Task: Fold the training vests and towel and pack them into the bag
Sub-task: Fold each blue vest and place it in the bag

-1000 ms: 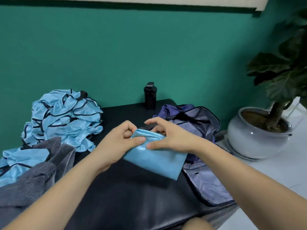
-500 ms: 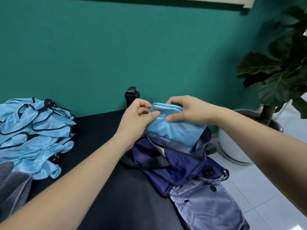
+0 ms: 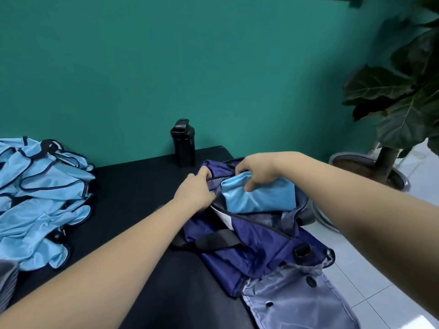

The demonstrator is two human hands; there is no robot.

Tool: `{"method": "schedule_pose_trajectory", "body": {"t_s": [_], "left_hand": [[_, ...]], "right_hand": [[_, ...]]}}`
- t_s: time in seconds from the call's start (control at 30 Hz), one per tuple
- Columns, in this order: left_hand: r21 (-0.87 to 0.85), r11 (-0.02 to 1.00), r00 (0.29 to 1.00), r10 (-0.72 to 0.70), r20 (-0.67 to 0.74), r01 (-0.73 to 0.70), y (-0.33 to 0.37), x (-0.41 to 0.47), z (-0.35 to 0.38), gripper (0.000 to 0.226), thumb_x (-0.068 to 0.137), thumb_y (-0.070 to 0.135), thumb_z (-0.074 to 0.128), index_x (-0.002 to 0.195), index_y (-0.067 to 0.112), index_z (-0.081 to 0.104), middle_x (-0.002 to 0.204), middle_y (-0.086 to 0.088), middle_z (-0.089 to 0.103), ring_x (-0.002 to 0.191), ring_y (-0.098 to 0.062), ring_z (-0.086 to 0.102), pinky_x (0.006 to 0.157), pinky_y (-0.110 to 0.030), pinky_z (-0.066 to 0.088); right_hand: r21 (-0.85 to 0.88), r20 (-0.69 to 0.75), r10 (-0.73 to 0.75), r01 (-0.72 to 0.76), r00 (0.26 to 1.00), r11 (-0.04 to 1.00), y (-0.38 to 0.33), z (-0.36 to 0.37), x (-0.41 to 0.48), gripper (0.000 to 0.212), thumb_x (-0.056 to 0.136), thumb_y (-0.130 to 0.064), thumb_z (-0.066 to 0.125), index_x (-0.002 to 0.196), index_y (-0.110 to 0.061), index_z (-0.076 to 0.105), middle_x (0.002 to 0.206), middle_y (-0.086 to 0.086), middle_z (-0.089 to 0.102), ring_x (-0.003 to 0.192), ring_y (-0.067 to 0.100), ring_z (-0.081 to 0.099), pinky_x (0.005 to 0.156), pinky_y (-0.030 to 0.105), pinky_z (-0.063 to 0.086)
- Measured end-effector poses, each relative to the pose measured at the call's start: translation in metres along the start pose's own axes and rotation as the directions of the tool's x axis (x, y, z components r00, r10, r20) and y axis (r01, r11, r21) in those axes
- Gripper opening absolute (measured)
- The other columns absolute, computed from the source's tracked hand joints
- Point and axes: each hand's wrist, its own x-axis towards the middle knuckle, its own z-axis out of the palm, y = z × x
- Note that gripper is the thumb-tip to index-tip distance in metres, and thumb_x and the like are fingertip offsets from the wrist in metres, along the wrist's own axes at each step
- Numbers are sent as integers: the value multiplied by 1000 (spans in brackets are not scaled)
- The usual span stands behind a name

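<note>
Nylon bag [image 3: 256, 243] at right edge of table [image 3: 133, 181], my left hand [image 3: 197, 188] pinching its rim open, right hand [image 3: 256, 170] gripping folded vest [image 3: 259, 198] half inside; shoving risks the fold bunching against the lining.

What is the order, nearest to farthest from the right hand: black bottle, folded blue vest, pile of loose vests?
1. Folded blue vest: gripped by the right hand, partly in the bag.
2. Black bottle: behind and to the left, by the wall.
3. Pile of loose vests: far left.
</note>
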Motion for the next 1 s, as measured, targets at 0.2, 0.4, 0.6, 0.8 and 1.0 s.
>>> {"method": "schedule_pose_trajectory", "body": {"t_s": [0.2, 0.4, 0.6, 0.8, 1.0], "left_hand": [[-342, 935, 948, -24, -317, -91, -2, -17, -18, 30, 88, 5, 59, 106, 29, 61, 86, 2, 66, 82, -17, 61, 63, -27, 43], [-424, 903, 950, -72, -304, -68, -12, -34, -27, 29, 90, 9, 62, 108, 31, 58, 89, 2, 67, 80, -15, 63, 64, -28, 45], [-441, 895, 954, -69, -292, -70, -13, -40, -31, 32, 89, 8, 62, 106, 35, 58, 91, 2, 67, 79, -17, 63, 66, -31, 47], [-465, 881, 957, -51, -286, -92, -10, -46, -32, 32, 91, 7, 59, 107, 35, 59, 90, 2, 65, 73, -15, 59, 62, -29, 44], [-438, 891, 958, -16, -287, -117, -13, -49, -36, 33, 92, 7, 60, 108, 35, 59, 89, 1, 64, 73, -15, 57, 64, -30, 49]], "right_hand": [[-35, -60, -40, 38, 997, 999, -18, 16, 32, 33, 88, -17, 71, 117, -31, 67, 116, -3, 69, 107, 26, 65, 92, 40, 54], [-503, -389, -287, 59, 876, 862, -38, 51, 38, 35, 84, -1, 67, 114, -15, 59, 99, 8, 66, 84, 34, 67, 58, 38, 39], [-574, -500, -461, 118, 733, 810, -32, 64, 10, 28, 81, -2, 65, 104, -14, 54, 92, 9, 58, 75, 33, 60, 53, 40, 35], [-208, -229, -81, 33, 970, 978, -29, 84, 18, 60, 103, -30, 54, 159, -40, 33, 142, 9, 50, 125, 34, 57, 85, 40, 49], [-147, -17, 43, -46, 999, 988, -37, 90, 46, 77, 105, -50, 51, 164, -54, 1, 170, 9, 17, 156, 39, 18, 116, 60, 39]]}}
